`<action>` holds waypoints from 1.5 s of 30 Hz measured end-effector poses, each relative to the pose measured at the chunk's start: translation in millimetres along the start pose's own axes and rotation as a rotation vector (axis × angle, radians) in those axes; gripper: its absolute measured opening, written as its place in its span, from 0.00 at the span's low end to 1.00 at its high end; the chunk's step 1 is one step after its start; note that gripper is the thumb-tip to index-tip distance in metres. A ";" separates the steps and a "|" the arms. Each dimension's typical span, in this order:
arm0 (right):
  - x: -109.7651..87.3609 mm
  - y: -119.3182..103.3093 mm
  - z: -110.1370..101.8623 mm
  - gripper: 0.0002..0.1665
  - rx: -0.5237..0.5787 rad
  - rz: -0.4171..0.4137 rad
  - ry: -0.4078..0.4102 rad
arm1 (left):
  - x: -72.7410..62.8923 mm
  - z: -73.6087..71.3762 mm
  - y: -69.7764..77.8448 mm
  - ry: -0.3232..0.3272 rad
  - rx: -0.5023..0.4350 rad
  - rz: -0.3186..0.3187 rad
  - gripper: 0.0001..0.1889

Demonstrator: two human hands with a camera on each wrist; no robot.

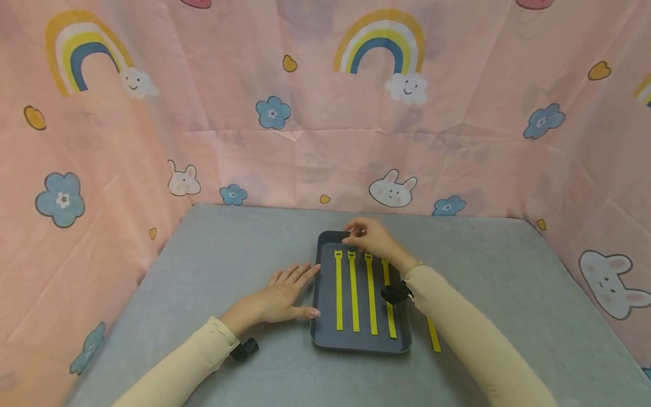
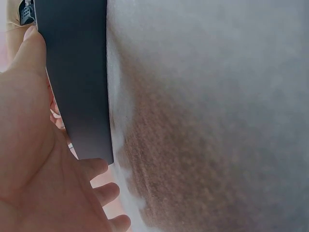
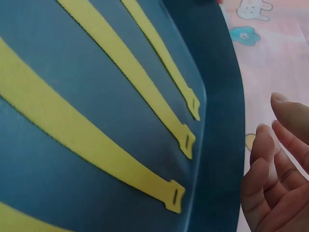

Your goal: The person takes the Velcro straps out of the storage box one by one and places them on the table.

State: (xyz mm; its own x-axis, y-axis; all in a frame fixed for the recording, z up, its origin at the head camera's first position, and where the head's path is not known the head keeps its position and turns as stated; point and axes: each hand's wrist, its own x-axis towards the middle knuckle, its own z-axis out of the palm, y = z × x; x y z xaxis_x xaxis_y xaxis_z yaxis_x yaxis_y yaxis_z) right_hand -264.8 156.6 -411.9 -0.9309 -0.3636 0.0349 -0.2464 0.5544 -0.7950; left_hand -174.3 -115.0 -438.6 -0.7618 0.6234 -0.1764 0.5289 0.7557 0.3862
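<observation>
A dark grey rectangular tray [image 1: 325, 330] lies on the table with several yellow hook-and-loop cable ties [image 1: 372, 299] laid lengthwise in it, slotted heads at the far end. At its left side my left hand [image 1: 280, 297] has its fingers spread; thumb and index fingertip touch the rim. The left wrist view shows that thumb against the tray wall [image 2: 72, 82]. Over the far end of the tray hovers my right hand [image 1: 373, 237], fingers loosely bent. Nothing shows between those fingers in the right wrist view, where the hand [image 3: 280, 193] is beyond the tray's edge.
Another yellow cable tie [image 1: 433, 336] lies on the grey table [image 1: 244, 237] right of the tray, partly hidden under the right forearm. A pink printed curtain [image 1: 315, 152] encloses the table at the back and sides. Each wrist carries a black device [image 1: 244, 349].
</observation>
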 end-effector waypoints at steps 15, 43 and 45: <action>5.8 13.5 25.6 0.19 -0.042 0.025 -0.018 | 0.1 2.0 -2.3 -0.004 -0.003 -0.008 0.51; 7.8 19.0 44.2 0.18 -0.244 0.074 0.036 | 0.5 3.6 -2.2 0.012 0.000 -0.006 0.51; 7.5 18.8 43.7 0.18 -0.247 0.071 0.034 | 0.8 3.4 -2.4 0.012 -0.001 -0.006 0.51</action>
State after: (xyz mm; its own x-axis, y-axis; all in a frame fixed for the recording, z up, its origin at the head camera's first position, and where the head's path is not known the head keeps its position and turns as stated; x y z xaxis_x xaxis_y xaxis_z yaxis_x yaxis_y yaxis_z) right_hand -264.6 131.5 -453.1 -0.9558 -0.2940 0.0081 -0.2345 0.7449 -0.6246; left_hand -174.9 -115.6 -442.8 -0.7697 0.6160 -0.1675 0.5237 0.7594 0.3861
